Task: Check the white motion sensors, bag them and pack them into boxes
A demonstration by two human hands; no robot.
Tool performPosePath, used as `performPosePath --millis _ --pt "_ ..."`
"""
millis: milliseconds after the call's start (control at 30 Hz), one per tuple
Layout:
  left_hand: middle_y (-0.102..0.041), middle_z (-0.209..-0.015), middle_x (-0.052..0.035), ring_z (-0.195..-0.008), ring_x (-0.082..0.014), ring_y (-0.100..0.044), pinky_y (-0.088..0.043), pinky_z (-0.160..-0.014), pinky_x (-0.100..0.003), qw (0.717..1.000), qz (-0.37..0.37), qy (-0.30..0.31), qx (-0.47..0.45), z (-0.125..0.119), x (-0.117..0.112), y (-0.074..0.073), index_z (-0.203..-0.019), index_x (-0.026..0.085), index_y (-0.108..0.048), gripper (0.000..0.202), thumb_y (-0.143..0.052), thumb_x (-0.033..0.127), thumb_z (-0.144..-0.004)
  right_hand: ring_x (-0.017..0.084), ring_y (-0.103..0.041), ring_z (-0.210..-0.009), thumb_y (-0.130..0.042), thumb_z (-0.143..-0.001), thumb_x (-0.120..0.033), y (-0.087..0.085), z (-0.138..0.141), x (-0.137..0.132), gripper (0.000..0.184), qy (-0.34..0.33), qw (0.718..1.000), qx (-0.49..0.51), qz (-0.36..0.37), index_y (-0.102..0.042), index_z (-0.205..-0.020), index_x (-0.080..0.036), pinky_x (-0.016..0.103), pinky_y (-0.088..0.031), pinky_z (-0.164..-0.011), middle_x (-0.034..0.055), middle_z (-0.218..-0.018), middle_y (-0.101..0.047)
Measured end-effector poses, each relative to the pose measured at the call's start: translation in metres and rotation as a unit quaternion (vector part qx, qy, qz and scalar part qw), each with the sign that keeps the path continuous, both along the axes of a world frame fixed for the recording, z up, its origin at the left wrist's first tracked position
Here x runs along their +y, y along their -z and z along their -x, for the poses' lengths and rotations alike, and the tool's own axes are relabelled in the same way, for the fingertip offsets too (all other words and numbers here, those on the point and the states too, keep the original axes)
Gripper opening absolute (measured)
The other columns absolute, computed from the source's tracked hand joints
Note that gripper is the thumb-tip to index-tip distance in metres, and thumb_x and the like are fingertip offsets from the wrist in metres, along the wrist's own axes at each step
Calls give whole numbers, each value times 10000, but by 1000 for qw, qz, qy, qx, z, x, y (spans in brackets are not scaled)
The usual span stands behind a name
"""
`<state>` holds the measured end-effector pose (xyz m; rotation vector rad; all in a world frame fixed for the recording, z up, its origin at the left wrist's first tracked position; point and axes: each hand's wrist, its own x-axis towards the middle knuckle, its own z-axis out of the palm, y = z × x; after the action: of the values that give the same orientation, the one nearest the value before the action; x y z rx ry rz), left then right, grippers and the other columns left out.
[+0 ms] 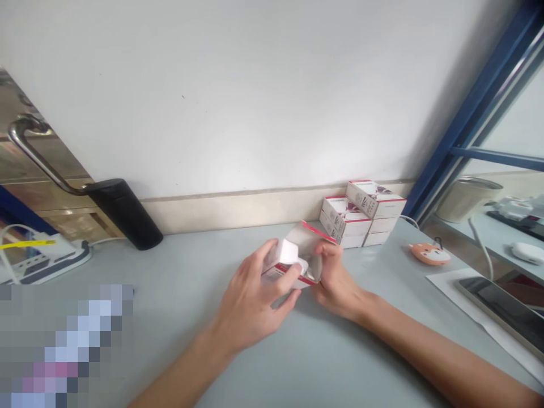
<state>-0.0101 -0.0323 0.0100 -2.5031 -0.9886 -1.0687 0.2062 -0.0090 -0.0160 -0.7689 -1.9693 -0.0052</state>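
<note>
1. While the left hand is curving over the near end of an open white carton, its fingers are pressing together around a small white cube-shaped piece at the carton's mouth.
2. The right hand is pinching the carton's far side between thumb and fingers.
3. The carton is sitting between both hands, with red-trimmed edges showing and its lid flap standing open toward the wall. Whether it is touching the tabletop, I cannot tell.
4. Both forearms are resting over a pale grey table, with a pixelated blur covering its near left corner.
5. To the right, an orange fox-faced squishy toy is lying near a phone on a white sheet.
6. Farther off, white-and-red boxes are standing stacked against the wall's skirting, just beyond the hands.
7. At the far left, a door handle with a black grip is jutting out above a white router.
</note>
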Motion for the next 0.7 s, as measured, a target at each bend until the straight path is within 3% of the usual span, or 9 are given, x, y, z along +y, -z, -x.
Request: performPosePath --millis 133,333,500,600,700 --pt "-440 -1505 -142 -1169 -287 -699 -634 -813 -381 999 0 -22 -24 4 5 -2 -1335 354 -461 501 -711 261 -910 244 -589 -1084 -487 -970 -107 -8 1 -1 315 -23 996 71 48 -273 -1115 -287 383 -570 -775 101 -1186 -499" --pt "-484 -1533 -145 -1128 -279 -719 -636 -823 -399 995 31 -69 -57 7 12 1 -1404 324 -430 562 -691 263 -910 188 -624 -900 -540 -1020 -215 -20 3 -14 177 -15 991 3 132 -440 -1153 -277 381 -585 -769 109 -1348 -529" --pt "-574 -1494 -152 -1252 -313 -670 -582 -1014 -458 997 -13 -62 -40 10 17 2 -1483 280 -374 741 -739 190 -845 197 -643 -886 -555 -1031 -315 -26 2 -16 60 12 990 1 138 -544 -1048 -258 389 -585 -788 99 -1280 -571" --pt "-616 -1462 -149 -1289 -306 -645 -538 -1076 -453 999 -24 -47 -16 13 21 3 -1498 246 -372 756 -728 152 -838 203 -642 -883 -559 -1034 -333 -26 5 -15 158 27 987 7 160 -609 -1172 -277 399 -594 -797 104 -1285 -593" --pt "-624 -1462 -148 -1327 -302 -619 -498 -1115 -456 999 -27 -37 23 16 23 2 -1502 228 -380 725 -694 126 -856 252 -625 -1076 -585 -1026 -358 -22 8 -13 272 7 979 24 201 -634 -1290 -311 430 -599 -884 101 -1281 -628"
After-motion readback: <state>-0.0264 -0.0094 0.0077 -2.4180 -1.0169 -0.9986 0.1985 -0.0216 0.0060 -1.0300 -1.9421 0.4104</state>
